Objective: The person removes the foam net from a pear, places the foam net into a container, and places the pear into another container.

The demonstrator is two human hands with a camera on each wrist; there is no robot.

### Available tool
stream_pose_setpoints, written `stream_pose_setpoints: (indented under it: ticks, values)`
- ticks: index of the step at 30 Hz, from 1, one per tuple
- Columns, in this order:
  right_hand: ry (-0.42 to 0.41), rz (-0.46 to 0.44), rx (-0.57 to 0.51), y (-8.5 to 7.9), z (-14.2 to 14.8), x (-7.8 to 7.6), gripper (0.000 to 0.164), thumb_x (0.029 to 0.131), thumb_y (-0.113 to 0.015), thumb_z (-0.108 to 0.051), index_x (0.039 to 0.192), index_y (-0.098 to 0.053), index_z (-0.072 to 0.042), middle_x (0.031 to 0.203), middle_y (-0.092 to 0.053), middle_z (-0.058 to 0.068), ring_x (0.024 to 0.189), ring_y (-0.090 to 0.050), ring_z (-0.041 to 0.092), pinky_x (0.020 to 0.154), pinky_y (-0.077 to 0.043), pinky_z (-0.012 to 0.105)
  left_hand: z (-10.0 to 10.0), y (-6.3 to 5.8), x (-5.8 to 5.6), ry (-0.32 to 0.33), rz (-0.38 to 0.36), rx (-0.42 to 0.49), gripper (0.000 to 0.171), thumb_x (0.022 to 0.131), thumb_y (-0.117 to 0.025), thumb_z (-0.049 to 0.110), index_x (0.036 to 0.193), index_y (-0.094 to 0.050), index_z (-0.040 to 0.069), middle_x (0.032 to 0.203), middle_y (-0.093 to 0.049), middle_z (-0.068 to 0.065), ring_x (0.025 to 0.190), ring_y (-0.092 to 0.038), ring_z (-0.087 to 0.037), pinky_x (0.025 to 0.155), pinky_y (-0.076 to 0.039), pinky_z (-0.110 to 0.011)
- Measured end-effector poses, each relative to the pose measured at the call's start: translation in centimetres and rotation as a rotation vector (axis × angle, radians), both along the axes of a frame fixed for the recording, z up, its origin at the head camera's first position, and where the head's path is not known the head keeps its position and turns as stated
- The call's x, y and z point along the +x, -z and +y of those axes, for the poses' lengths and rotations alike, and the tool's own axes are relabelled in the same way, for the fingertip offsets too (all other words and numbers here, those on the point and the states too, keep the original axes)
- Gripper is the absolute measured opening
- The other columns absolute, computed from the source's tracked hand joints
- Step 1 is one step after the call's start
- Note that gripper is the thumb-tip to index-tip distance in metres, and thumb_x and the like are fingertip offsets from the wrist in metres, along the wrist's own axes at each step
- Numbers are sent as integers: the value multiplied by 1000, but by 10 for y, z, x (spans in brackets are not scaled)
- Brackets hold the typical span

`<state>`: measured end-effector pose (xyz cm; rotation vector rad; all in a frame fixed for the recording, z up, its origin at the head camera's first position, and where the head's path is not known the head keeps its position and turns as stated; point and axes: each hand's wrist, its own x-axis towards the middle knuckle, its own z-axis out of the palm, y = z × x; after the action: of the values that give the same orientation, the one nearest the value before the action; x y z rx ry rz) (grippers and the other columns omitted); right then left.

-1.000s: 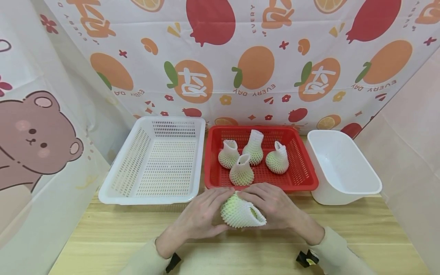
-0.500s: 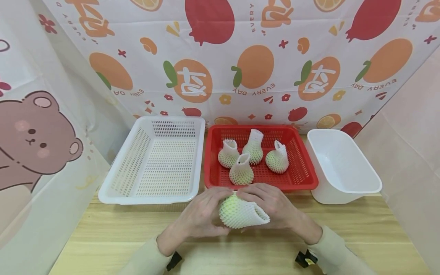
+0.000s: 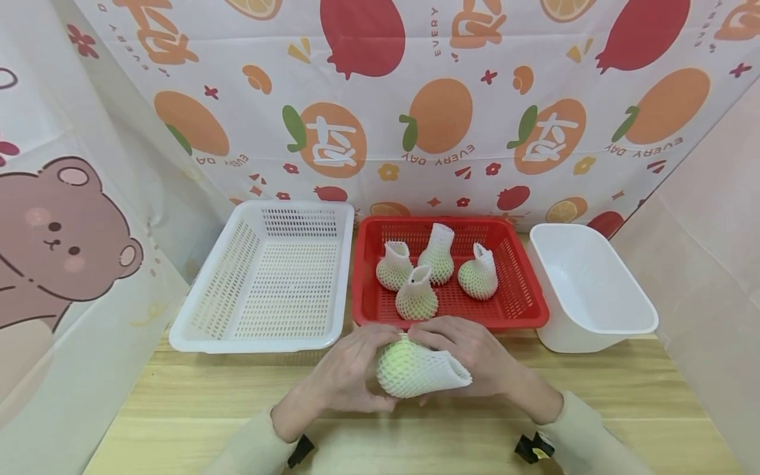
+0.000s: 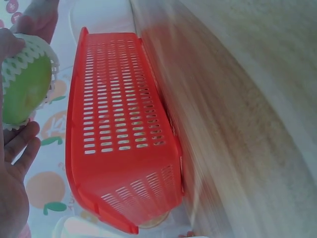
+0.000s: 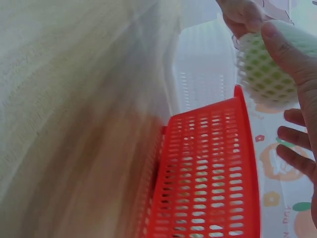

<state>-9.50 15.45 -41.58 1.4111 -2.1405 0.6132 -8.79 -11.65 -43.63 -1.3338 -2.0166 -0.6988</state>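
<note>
Both hands hold one smooth green fruit in a white foam net sleeve (image 3: 415,371), just in front of the red basket. My left hand (image 3: 351,373) grips its left side, fingers over the top and thumb low. On the other side my right hand (image 3: 466,353) grips it, fingers over the top edge. The sleeve's open end points right and toward me. In the left wrist view bare green skin of the fruit (image 4: 30,91) shows at an uncovered end. The right wrist view shows the net stretched over the fruit (image 5: 270,74), with the thumb pressed on it.
Behind the hands, the red basket (image 3: 451,323) holds several fruits in foam nets, such as the front one (image 3: 417,300). A white basket (image 3: 255,346) stands left and a deep white bin (image 3: 594,323) right, all on a wooden table (image 3: 196,402).
The netted fruit has turned between the hands, its open sleeve end swinging a little to the right. Both hands stay in nearly the same place.
</note>
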Motion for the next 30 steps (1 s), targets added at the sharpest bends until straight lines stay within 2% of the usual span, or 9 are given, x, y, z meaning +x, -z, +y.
stream_pose_setpoints:
  ticks: [3, 10, 14, 19, 23, 30]
  values:
    - [52, -57, 60, -6, 5, 4, 107, 56, -95, -68, 141, -62, -13, 135, -69, 2, 119, -69, 17, 98, -62, 36, -1, 0, 1, -13, 6, -5, 103, 41, -100, 38, 125, -56, -3, 121, -70, -10, 111, -70, -23, 102, -59, -34]
    - [115, -78, 117, -22, 16, 8, 109, 57, -95, -69, 145, -60, -15, 136, -70, 1, 120, -70, 17, 97, -64, 39, -5, -2, 2, -67, 11, -33, 103, 41, -98, 39, 126, -58, -2, 120, -71, -10, 111, -71, -22, 99, -61, -36]
    - [142, -85, 144, -31, 18, 11, 102, 64, -89, -73, 145, -60, -17, 138, -69, -1, 122, -68, 15, 98, -63, 38, -5, -6, 5, -108, 6, -67, 101, 42, -98, 41, 126, -59, 0, 118, -72, -9, 110, -71, -22, 98, -62, -37]
    - [163, -80, 162, -40, 14, 14, 95, 71, -82, -76, 144, -61, -20, 138, -69, -2, 122, -68, 15, 99, -63, 37, -2, -12, 8, -172, -7, -146, 94, 49, -96, 46, 126, -60, 4, 119, -73, -7, 112, -71, -21, 101, -61, -36]
    - [179, -87, 170, -41, 8, 17, 94, 70, -85, -73, 144, -61, -21, 138, -68, -3, 124, -67, 14, 100, -62, 37, 2, -15, 8, -214, 6, -188, 94, 51, -95, 48, 126, -61, 5, 119, -73, -6, 112, -70, -20, 102, -60, -36]
    - [218, -74, 149, -33, 0, 14, 96, 66, -91, -68, 143, -61, -19, 136, -70, -2, 121, -68, 15, 99, -62, 37, 4, -19, 6, -270, 87, -230, 96, 47, -93, 53, 125, -63, 4, 114, -73, -5, 108, -70, -19, 101, -60, -34]
